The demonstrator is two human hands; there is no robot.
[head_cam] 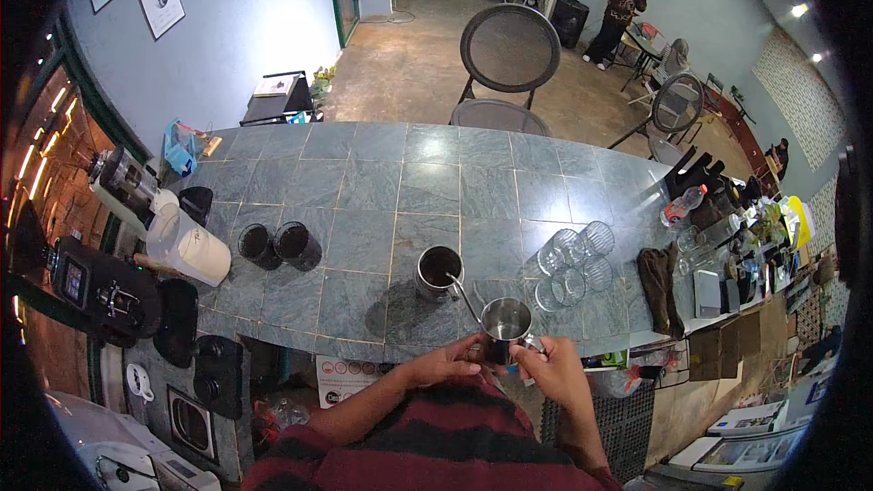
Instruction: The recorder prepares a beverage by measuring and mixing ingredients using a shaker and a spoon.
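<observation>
A small lidless metal gooseneck kettle [506,322] is in my right hand [554,367], which grips its handle. Clear liquid shows inside it. Its thin spout reaches up and left, with the tip over the rim of a metal cup [440,275] holding dark contents. The cup stands upright on the tiled counter [426,192]. My left hand [451,363] is at the kettle's lower left side, its fingers partly hidden by the body; whether they grip it is unclear. Several clear drinking glasses [574,262] stand to the right of the cup.
Two dark-looking glasses [278,245] stand on the left, near a translucent plastic pitcher [189,245] and a coffee grinder [126,181]. A brown cloth [659,292] and a plastic bottle [684,204] lie at right. Beyond the counter are round tables [510,48] and a standing person [617,17].
</observation>
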